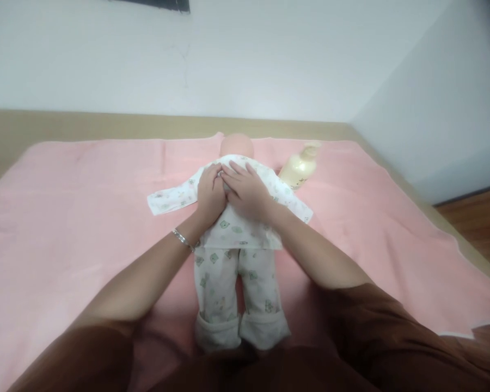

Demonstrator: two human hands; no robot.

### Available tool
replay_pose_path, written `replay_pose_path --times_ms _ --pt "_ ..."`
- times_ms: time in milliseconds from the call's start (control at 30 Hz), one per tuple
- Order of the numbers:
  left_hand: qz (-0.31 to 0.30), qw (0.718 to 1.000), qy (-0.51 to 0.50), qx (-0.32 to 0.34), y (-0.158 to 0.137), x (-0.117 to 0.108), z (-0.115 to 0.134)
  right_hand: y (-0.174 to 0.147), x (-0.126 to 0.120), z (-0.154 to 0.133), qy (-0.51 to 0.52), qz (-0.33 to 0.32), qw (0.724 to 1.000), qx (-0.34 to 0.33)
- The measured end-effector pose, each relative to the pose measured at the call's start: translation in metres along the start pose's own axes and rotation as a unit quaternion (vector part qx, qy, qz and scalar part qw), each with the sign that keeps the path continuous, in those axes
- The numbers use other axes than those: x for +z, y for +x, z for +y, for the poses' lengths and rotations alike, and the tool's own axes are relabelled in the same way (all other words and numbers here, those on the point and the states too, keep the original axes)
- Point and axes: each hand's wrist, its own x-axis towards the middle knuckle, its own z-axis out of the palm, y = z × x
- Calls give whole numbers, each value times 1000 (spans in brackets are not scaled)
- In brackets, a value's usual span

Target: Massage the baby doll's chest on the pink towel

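Observation:
A baby doll point(237, 146) in a white printed top point(232, 231) and matching trousers point(216, 277) lies stretched out, head away from me. Its bald head shows no face from here. My left hand point(211, 190), a silver bracelet at the wrist, rests on the upper left of the top. Beside it, my right hand point(248, 190) lies flat with fingers spread on the upper middle of the top. The hands meet near the doll's midline, and neither grips anything visible. Both trouser cuffs are rolled up, and no feet can be seen.
A cream pump bottle point(298, 167) lies tilted by the doll's right-hand sleeve. Under everything spreads a pink cloth point(85, 218) on a pale wooden surface point(106, 121). A white wall point(228, 65) rises behind, with another at the right.

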Motion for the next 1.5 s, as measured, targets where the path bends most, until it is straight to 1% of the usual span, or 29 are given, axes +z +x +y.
replay_pose_path --times_ms 67,133,200,300,333,400,500,567,633,700,733,800,867,900,967,1067,1133,1233,1300,1367,1433,1500 --pt "1 1000 7 8 0 0 0 5 -1 16 29 -11 999 -15" --pt "-4 1000 24 15 0 0 0 8 -1 29 43 -6 999 -3" --pt "-11 999 45 12 1 1 -1 10 0 37 47 5 999 27" --pt "-13 996 85 -2 0 2 -1 10 2 40 50 18 995 81" --pt "-14 994 106 6 -1 3 0 10 3 40 52 22 994 96" --pt "-31 986 152 55 -6 4 6 10 3 40 60 21 991 116" --pt "-72 964 209 148 -14 6 17 11 -1 41 69 12 990 122" --pt "-81 955 227 171 -15 6 20 11 -5 37 58 5 990 128" --pt "-87 956 228 161 -10 5 18 8 -8 27 29 0 989 145" --pt "-97 965 210 127 1 2 9 1 -8 10 -11 3 988 153" --pt "-104 970 195 104 8 0 4 -4 -7 0 -28 9 989 145" --pt "-112 978 166 64 20 -4 -6 -13 -3 -19 -45 23 994 100" --pt "-113 981 154 39 28 -7 -12 -18 1 -30 -40 35 997 58" --pt "-112 980 158 34 30 -8 -12 -19 3 -31 -30 37 998 46" --pt "-115 974 188 44 26 -9 -6 -15 4 -24 -3 37 998 50" --pt "-116 953 267 87 7 -6 13 -3 0 2 32 27 994 97" --pt "-95 939 310 114 -10 -1 25 5 -3 20 39 20 991 128" --pt "-69 938 317 126 -26 6 33 11 -7 32 37 13 988 150" --pt "-76 946 295 113 -25 7 30 9 -7 27 21 9 986 163" --pt "-92 955 267 91 -15 5 22 2 -6 15 -4 8 985 170" --pt "-103 963 241 66 -2 1 15 -7 -4 -1 -22 8 989 147" --pt "-101 969 218 47 8 -2 9 -16 -2 -14 -29 14 994 106"
